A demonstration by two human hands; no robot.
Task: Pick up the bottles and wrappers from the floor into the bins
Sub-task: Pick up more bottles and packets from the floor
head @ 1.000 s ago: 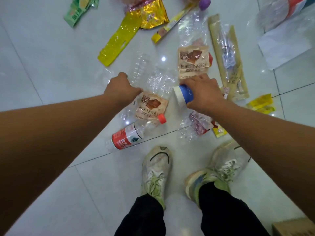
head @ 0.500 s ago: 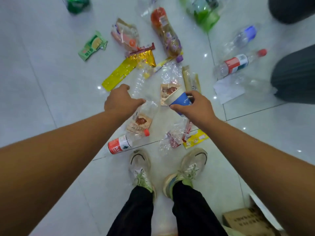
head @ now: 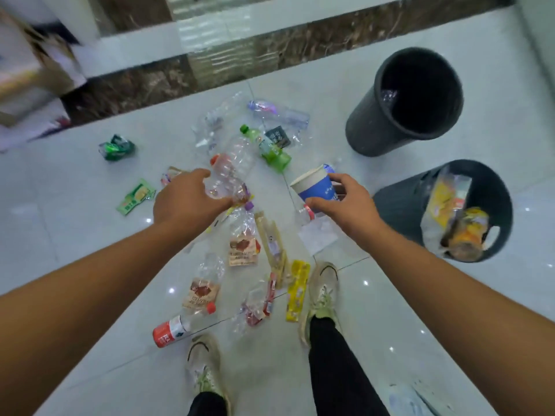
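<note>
Bottles and wrappers litter the floor below both hands: left hand [head: 187, 199] grips a clear crumpled plastic bottle [head: 229, 175], right hand [head: 345, 202] pinches a blue-and-white paper cup [head: 315, 187], probably bound for the black bins [head: 381, 139] beyond the right hand.

A dark marble strip [head: 300, 46] crosses the pale tiled floor [head: 60, 187], with blurred cardboard boxes [head: 27, 73] far left.

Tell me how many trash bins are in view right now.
2. A far bin stands upper right with one clear item showing inside; a near bin, just past the right hand, holds wrappers. None seems hidden.
</note>
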